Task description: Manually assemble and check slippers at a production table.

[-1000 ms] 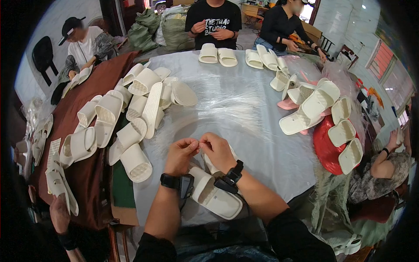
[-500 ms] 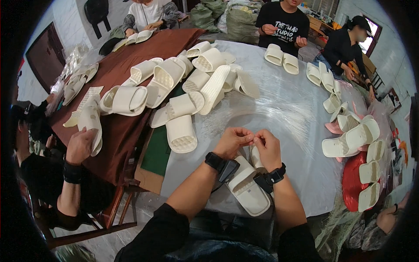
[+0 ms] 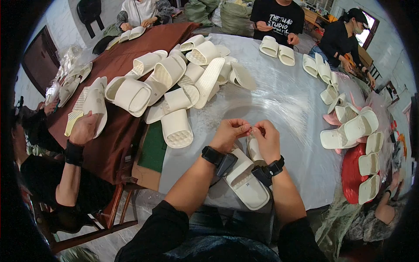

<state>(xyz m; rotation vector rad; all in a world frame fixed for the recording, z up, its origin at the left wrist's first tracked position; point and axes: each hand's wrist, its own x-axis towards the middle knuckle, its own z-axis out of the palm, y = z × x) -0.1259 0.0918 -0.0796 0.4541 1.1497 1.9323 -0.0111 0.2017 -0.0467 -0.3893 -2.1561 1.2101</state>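
Note:
My left hand (image 3: 230, 133) and my right hand (image 3: 266, 140) meet above the grey-covered table, thumbs and fingertips pinched together. Whatever lies between them is too small to make out. Under my wrists rests a cream slide slipper (image 3: 248, 187), its toe opening away from me. A second cream slipper (image 3: 254, 149) is beside it, partly hidden by my right hand. Just beyond my fingers, thin clear strands (image 3: 290, 105) fan out over the table. Dark wrist bands with small boxes sit on both my wrists.
A pile of cream slippers (image 3: 176, 98) lies to the left, partly on a brown cloth (image 3: 120, 150). More slippers (image 3: 349, 131) line the right edge near a red bundle (image 3: 352, 177). At left, a co-worker's hand (image 3: 85, 129) grips a slipper; other people work around the table.
The view has shifted slightly. My hands stay pinched together over the slippers. At left, the co-worker's slipper has swung upright, away from them, beside another sole.

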